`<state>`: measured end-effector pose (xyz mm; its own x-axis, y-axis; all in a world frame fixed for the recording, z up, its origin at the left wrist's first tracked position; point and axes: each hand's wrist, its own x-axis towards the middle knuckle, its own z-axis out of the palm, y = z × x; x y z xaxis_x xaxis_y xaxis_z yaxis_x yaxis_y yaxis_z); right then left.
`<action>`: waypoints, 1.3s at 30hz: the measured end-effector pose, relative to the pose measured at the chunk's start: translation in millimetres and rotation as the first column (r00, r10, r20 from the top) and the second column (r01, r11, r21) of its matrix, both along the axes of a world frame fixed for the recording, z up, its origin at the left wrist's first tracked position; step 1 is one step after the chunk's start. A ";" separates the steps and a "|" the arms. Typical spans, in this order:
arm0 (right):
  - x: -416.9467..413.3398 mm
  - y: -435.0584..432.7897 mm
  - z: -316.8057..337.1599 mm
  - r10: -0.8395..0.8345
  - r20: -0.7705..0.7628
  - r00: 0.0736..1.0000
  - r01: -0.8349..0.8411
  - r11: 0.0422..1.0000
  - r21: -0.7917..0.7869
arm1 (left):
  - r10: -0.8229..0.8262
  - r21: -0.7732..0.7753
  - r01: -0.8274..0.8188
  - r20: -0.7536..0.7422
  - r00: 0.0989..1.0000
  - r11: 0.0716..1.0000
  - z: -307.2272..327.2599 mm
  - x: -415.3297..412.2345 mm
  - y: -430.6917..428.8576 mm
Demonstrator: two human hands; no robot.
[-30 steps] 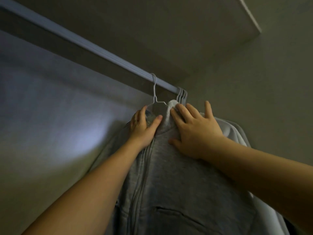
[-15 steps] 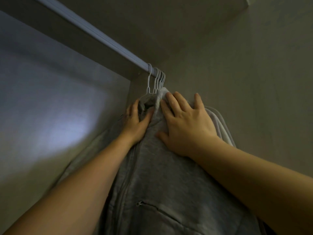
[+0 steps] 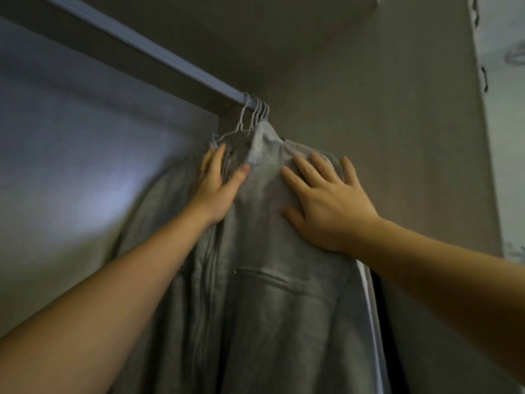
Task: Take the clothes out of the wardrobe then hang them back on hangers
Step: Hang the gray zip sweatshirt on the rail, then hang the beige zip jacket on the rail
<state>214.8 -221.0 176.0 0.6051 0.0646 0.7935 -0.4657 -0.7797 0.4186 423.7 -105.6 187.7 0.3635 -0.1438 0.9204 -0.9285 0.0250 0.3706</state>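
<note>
Pressing flat against a grey zip jacket (image 3: 270, 308) with both hands. Hangs on a white wire hanger (image 3: 241, 125) from the wardrobe rail (image 3: 159, 52), at the rail's right end, just beside the side wall (image 3: 383, 123). Hung lengthwise top to bottom: collar (image 3: 264, 146) up at the hook, lower part dropping out of view below. Front turned toward the camera, with the zip (image 3: 210, 251) running down left of centre and a slanted chest pocket (image 3: 261, 275) to its right.

Left hand (image 3: 218, 189) laid on the shoulder beside the collar, fingers straight and close together, pointing up toward the hanger, thumb splayed out to the collar's base; gripping nothing. Right hand (image 3: 326, 206) flat on the chest, fingers straight and spread, pointing up and left toward the collar, palm on the cloth.

Hooks of more white hangers (image 3: 262, 110) bunched on the rail just behind the jacket's own. Edge of a white garment (image 3: 366, 285) showing behind the jacket's right side, something dark beyond it.
</note>
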 end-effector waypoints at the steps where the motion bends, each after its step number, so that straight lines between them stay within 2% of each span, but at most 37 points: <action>1: -13.5 1.2 -10.4 0.015 -0.006 1.000 -0.015 1.000 0.010 | 0.050 0.021 -0.051 0.056 0.997 0.998 -11.3 -15.7 6.0; 4: -59.1 3.8 -47.6 0.065 -0.066 0.996 -0.061 0.996 0.059 | 0.112 0.076 -0.128 0.181 0.977 0.989 -50.7 -69.1 16.6; 10: -170.6 -6.0 -145.2 0.132 -0.106 0.986 -0.114 0.981 0.160 | 0.104 0.192 -0.178 0.341 0.934 0.965 -154.5 -192.3 20.2; 18: -345.0 -53.1 -296.3 0.037 -0.262 0.964 0.075 0.912 0.402 | -0.011 0.439 -0.136 0.316 0.949 0.888 -294.4 -349.8 -25.0; 21: -414.4 -77.0 -341.1 -0.041 -0.280 0.959 0.180 0.853 0.489 | -0.112 0.554 -0.044 0.245 0.963 0.832 -345.9 -407.9 -62.3; 26: -520.1 -110.1 -411.6 -0.193 -0.317 0.929 0.355 0.714 0.604 | -0.267 0.697 0.137 0.081 0.960 0.704 -432.0 -499.8 -130.7; 29: -580.5 -132.2 -457.7 -0.287 -0.352 0.891 0.454 0.588 0.670 | -0.349 0.767 0.234 -0.015 0.937 0.597 -477.0 -554.9 -174.9; 34: -678.0 -173.8 -520.7 -0.427 -0.415 0.804 0.568 0.343 0.748 | -0.496 0.856 0.344 -0.122 0.860 0.386 -540.2 -649.6 -260.2; 36: -704.6 -186.0 -538.4 -0.470 -0.433 0.769 0.595 0.279 0.754 | -0.538 0.873 0.362 -0.143 0.831 0.326 -556.2 -675.9 -288.6; 39: -758.4 -220.2 -563.6 -0.564 -0.478 0.673 0.635 0.110 0.764 | -0.647 0.899 0.395 -0.189 0.739 0.190 -581.6 -734.0 -361.4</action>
<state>-543.6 -441.3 -387.6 0.1481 -0.9835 0.1036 -0.9673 -0.1658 -0.1920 -310.3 -467.1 -393.9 -0.2903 -0.9424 0.1664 -0.8784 0.3314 0.3443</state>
